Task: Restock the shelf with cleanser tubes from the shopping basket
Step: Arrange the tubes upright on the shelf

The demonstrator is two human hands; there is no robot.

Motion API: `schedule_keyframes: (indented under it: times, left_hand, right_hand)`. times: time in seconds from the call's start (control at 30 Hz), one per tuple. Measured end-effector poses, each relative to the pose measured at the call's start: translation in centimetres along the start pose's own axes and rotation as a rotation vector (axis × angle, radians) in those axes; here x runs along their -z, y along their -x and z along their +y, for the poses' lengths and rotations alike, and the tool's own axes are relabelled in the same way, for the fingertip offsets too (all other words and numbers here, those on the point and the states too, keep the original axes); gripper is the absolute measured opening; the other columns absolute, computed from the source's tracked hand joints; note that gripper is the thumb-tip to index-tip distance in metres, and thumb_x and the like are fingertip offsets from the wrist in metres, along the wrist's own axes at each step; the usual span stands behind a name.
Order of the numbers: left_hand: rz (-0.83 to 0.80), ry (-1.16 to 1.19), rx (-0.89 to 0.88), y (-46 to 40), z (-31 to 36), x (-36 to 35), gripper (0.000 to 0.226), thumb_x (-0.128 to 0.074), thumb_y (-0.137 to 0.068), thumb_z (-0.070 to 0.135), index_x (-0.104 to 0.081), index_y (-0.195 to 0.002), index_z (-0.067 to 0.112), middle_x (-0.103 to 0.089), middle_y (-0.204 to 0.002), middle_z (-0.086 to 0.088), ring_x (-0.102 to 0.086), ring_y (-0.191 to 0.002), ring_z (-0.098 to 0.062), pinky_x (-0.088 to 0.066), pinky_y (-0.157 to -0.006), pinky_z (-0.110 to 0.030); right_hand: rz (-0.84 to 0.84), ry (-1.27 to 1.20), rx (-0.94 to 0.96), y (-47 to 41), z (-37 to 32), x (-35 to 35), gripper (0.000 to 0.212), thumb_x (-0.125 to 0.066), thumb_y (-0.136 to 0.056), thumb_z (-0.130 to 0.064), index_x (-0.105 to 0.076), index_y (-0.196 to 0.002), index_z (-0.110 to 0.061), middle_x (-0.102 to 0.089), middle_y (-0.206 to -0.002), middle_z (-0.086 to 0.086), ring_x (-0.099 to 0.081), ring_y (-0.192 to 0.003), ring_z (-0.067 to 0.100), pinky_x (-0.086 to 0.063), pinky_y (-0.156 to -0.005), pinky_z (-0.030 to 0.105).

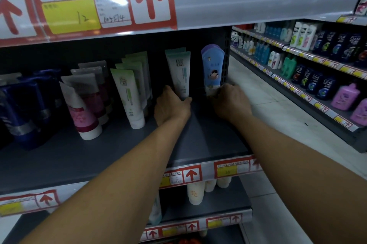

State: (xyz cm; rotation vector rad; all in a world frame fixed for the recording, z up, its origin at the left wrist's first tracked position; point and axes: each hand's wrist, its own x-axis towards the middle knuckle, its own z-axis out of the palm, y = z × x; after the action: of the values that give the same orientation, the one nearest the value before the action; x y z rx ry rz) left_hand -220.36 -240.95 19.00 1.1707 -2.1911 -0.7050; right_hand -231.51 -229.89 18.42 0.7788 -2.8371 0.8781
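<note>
Reaching hands: we stretch both bare forearms deep onto the dark shelf, a flat matte metal board.
Left hand: we curl its fingers and thumb round the foot of a pale teal cleanser tube, which stands upright on its cap, wide flat crimped end on top, with another like it just behind.
Right hand: we pinch the base of a blue tube with a rounded top and a small cartoon figure printed on its glossy skin; it stands near the shelf's right end, beside the perforated upright.
Green tubes: a row of smooth white-and-green tapered tubes leans left of our left hand, round caps down.
Pink tubes: glossy, tilted, white caps on the shelf.
Navy tubes: dark and shiny with silver bands, far left.
Price labels: red-bordered paper slips with yellow panels and red arrows on the shelf edges.
Aisle shelves: plastic bottles in rows, well apart to the right.
</note>
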Motion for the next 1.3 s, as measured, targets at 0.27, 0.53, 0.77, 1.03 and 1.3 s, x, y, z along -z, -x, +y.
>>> schedule_keyframes:
  times: [0.27, 0.53, 0.77, 1.03, 1.3]
  left_hand:
    - [0.002, -0.007, 0.002, 0.0, 0.0, -0.1, 0.058, -0.078, -0.087, 0.044, -0.054, -0.131, 0.014, -0.063, -0.135, -0.007, -0.060, -0.125, -0.031, -0.046, -0.084, -0.036]
    - [0.002, 0.037, 0.009, 0.1, -0.2, 0.0, 0.074, -0.086, -0.079, 0.045, -0.052, -0.135, 0.011, -0.061, -0.138, -0.010, -0.059, -0.127, -0.030, -0.050, -0.091, -0.037]
    - [-0.036, 0.076, -0.013, 1.4, -0.5, 1.3, 0.075, -0.087, -0.081, 0.034, -0.047, -0.140, 0.012, -0.053, -0.143, -0.012, -0.055, -0.130, -0.031, -0.047, -0.092, -0.034]
    - [-0.142, 0.124, -0.121, 4.5, -0.2, 3.5, 0.062, -0.080, -0.086, 0.025, -0.053, -0.140, 0.016, -0.059, -0.140, -0.006, -0.058, -0.128, -0.024, -0.050, -0.103, -0.033]
    - [-0.152, 0.108, -0.276, 8.5, -1.6, 7.7, 0.052, -0.072, -0.091, 0.027, -0.057, -0.139, 0.016, -0.061, -0.138, -0.005, -0.061, -0.124, -0.022, -0.048, -0.096, -0.027]
  right_hand:
    - [0.009, -0.001, 0.007, -0.1, 0.1, -0.2, 0.057, -0.069, -0.090, -0.048, -0.058, -0.134, -0.012, -0.054, -0.131, 0.016, -0.059, -0.113, 0.035, -0.053, -0.093, 0.050]
    - [0.013, -0.055, -0.007, 0.0, 0.2, 0.0, 0.064, -0.072, -0.086, -0.049, -0.058, -0.134, -0.009, -0.053, -0.131, 0.016, -0.060, -0.113, 0.034, -0.054, -0.094, 0.049]
    - [0.052, -0.110, -0.017, 1.1, 0.5, 1.1, 0.056, -0.071, -0.085, -0.044, -0.061, -0.124, -0.006, -0.056, -0.126, 0.019, -0.060, -0.109, 0.037, -0.049, -0.086, 0.037]
    - [0.052, -0.069, 0.016, 4.9, -0.6, 2.7, 0.044, -0.066, -0.088, -0.022, -0.056, -0.127, -0.004, -0.054, -0.131, 0.020, -0.057, -0.115, 0.038, -0.048, -0.089, 0.038]
    - [0.165, 0.046, 0.092, 11.2, -3.1, 4.0, 0.029, -0.058, -0.089, -0.027, -0.062, -0.110, -0.007, -0.061, -0.112, 0.017, -0.063, -0.094, 0.037, -0.049, -0.066, 0.037]
